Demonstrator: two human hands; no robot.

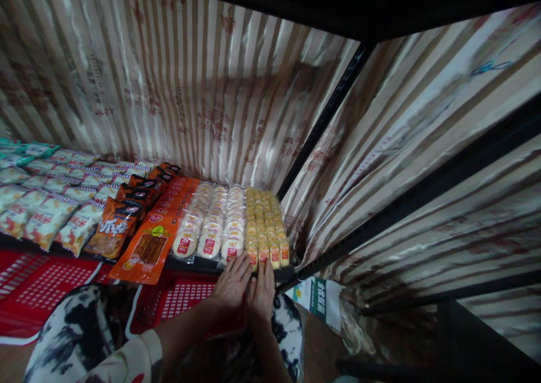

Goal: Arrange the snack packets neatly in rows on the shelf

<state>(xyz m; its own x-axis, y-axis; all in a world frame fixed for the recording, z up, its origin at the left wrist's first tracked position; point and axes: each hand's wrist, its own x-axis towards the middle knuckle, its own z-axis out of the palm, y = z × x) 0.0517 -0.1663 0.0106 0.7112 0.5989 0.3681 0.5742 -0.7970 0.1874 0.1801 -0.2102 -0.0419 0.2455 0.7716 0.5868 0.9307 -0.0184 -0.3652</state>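
My left hand (231,281) reaches to the front edge of the shelf. Its outstretched fingertips rest at the front of a white round-cake packet (232,236) and the neighbouring yellow packet. Close beside it, my right hand (261,294) lies with straight fingers against the fronts of the small yellow snack packets (266,219), which stand in several rows with red labels. Neither hand is closed around anything. More white round cakes in clear wrap (210,225) stand in rows just left of my hands.
Left along the shelf are a long orange snack bag (163,225), dark orange bags (114,225) and many white packets (46,214). Red plastic baskets (186,298) sit below. Black metal posts (325,118) and striped sheeting (211,84) bound the shelf. A printed bag (323,301) lies below right.
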